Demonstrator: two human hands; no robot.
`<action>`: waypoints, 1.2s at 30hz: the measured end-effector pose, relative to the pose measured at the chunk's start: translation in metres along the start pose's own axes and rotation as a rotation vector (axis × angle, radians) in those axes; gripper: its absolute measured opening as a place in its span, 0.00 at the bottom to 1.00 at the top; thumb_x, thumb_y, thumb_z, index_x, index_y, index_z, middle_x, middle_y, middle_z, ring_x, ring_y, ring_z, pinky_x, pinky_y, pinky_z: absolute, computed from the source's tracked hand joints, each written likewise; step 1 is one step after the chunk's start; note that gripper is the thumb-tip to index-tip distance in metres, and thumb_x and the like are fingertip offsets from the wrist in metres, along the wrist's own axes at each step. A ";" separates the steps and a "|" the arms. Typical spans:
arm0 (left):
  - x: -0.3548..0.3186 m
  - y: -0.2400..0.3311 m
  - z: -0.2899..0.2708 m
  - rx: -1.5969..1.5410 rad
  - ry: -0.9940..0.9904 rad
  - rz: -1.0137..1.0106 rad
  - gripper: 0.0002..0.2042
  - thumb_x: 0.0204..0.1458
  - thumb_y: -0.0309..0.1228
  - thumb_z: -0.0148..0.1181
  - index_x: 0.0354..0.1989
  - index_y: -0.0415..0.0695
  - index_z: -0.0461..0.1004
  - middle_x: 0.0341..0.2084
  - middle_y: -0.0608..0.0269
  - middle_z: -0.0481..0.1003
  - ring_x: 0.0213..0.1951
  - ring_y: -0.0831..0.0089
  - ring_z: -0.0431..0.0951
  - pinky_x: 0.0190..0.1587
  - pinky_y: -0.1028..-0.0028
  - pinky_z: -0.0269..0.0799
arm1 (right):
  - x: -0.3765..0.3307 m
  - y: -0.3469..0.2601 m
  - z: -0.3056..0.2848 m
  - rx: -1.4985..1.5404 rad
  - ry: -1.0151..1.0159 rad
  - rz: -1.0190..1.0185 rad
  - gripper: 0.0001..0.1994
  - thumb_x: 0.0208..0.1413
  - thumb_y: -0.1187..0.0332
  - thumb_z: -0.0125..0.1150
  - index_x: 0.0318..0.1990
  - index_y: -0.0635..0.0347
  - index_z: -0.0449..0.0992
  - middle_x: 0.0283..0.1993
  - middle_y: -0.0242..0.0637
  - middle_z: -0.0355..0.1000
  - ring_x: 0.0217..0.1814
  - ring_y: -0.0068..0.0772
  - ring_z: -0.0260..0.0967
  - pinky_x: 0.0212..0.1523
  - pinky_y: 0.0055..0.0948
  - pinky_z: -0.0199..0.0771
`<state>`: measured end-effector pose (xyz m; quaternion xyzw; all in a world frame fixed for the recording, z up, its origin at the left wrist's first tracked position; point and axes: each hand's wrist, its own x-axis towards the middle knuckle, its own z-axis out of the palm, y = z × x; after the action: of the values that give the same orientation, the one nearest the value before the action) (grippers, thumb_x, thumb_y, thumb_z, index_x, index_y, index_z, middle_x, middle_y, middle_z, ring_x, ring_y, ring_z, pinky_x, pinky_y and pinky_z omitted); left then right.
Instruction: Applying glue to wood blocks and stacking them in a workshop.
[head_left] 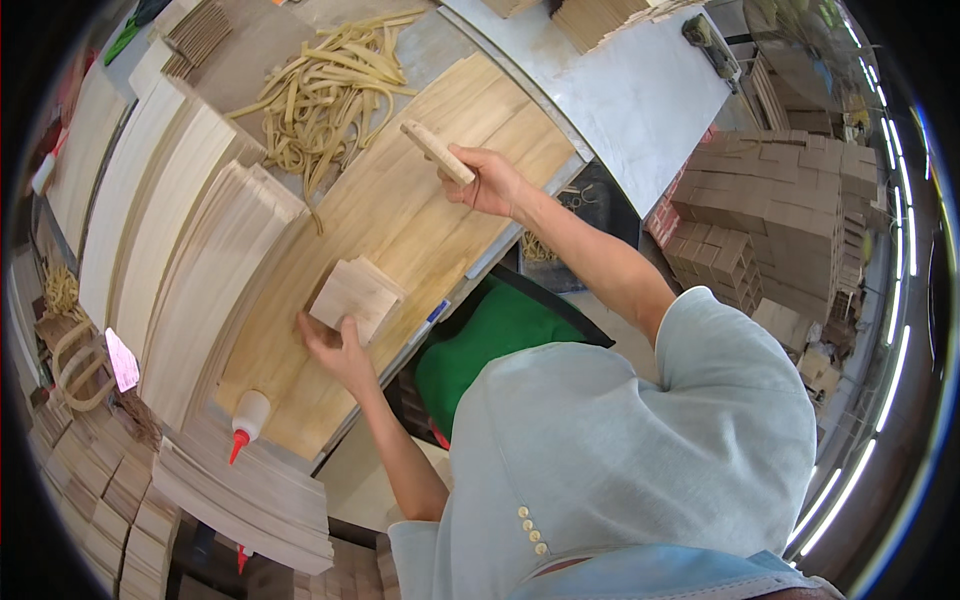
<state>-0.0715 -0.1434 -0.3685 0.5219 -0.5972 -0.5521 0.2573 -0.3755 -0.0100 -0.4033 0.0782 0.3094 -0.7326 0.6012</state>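
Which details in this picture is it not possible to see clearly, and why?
All in the head view:
- Right hand: some fingers are hidden by the wooden bar it holds.
- Square wooden stack by the left hand: layers too fine to count.
- Red nozzle, lower left: what lies under it is mostly covered by boards.
- Green item: partly covered by the shirt.

You are facing a heap of tan bands [335,100]; brown stacks [765,205] are standing to your right, and white strip lights [893,381] are glowing beyond.
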 end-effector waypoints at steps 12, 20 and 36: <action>-0.011 0.110 0.128 0.171 -0.622 0.410 0.59 0.31 0.29 0.77 0.70 0.43 0.38 0.68 0.48 0.48 0.67 0.52 0.52 0.67 0.58 0.51 | -0.054 0.018 0.038 -0.143 0.106 0.195 0.18 0.65 0.58 0.49 0.53 0.63 0.70 0.43 0.36 0.74 0.39 0.28 0.75 0.34 0.30 0.77; -0.015 0.105 0.122 0.193 -0.606 0.343 0.58 0.36 0.22 0.72 0.71 0.43 0.31 0.68 0.48 0.45 0.67 0.56 0.52 0.68 0.61 0.49 | -0.049 0.010 0.019 -0.397 0.115 0.140 0.19 0.63 0.58 0.54 0.51 0.65 0.72 0.44 0.36 0.74 0.43 0.27 0.74 0.38 0.28 0.76; -0.041 0.078 0.069 0.508 -0.434 0.284 0.52 0.36 0.30 0.71 0.70 0.39 0.42 0.65 0.43 0.52 0.64 0.49 0.54 0.65 0.57 0.51 | 0.072 0.033 0.036 -1.143 0.482 -0.295 0.14 0.51 0.66 0.62 0.42 0.66 0.75 0.38 0.47 0.75 0.38 0.40 0.72 0.42 0.34 0.71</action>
<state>-0.1458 -0.0916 -0.3034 0.3517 -0.8225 -0.4429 0.0608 -0.3549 -0.0927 -0.4213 -0.1359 0.7855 -0.4888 0.3545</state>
